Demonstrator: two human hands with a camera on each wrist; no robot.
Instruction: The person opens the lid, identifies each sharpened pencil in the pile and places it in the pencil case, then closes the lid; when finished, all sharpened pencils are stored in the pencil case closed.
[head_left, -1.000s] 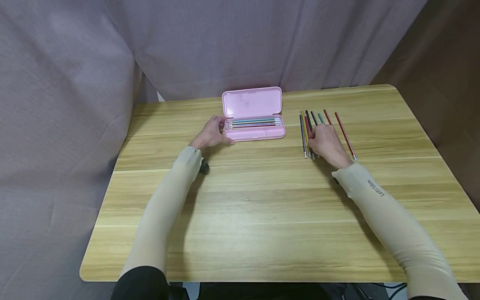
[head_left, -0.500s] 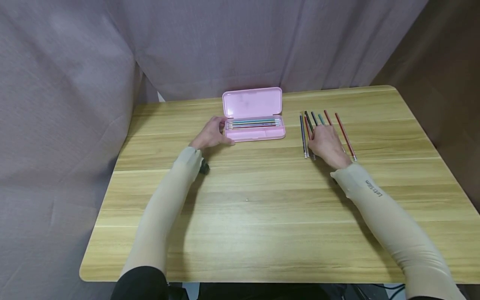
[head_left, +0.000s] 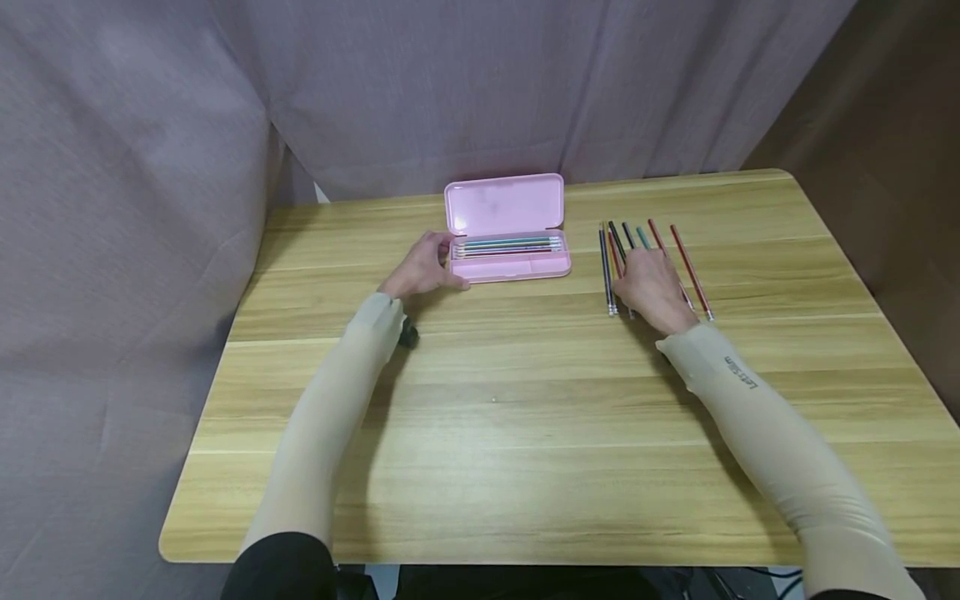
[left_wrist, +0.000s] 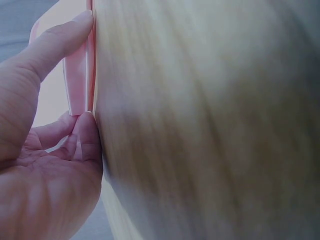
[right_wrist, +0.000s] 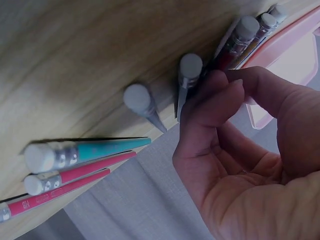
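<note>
An open pink pencil case (head_left: 506,267) lies at the back middle of the wooden table (head_left: 525,400), its lid standing up and several pencils (head_left: 506,245) inside. My left hand (head_left: 441,265) holds the case's left end; in the left wrist view the thumb (left_wrist: 55,47) and a curled finger (left_wrist: 86,142) press on the pink edge (left_wrist: 80,75). To the right lies a row of loose coloured pencils (head_left: 693,279). My right hand (head_left: 637,271) lies over that row, and in the right wrist view its fingertips (right_wrist: 220,82) pinch a dark pencil (right_wrist: 186,75) near its eraser end.
A grey-purple curtain (head_left: 450,83) hangs close behind and to the left of the table. A brown wall (head_left: 885,125) stands at the right. The table's front half (head_left: 525,467) holds only my forearms. Teal and pink pencils (right_wrist: 85,152) lie beside my right hand.
My right hand has slid a little to the right and back over the pencil row. The left hand and the case have not moved.
</note>
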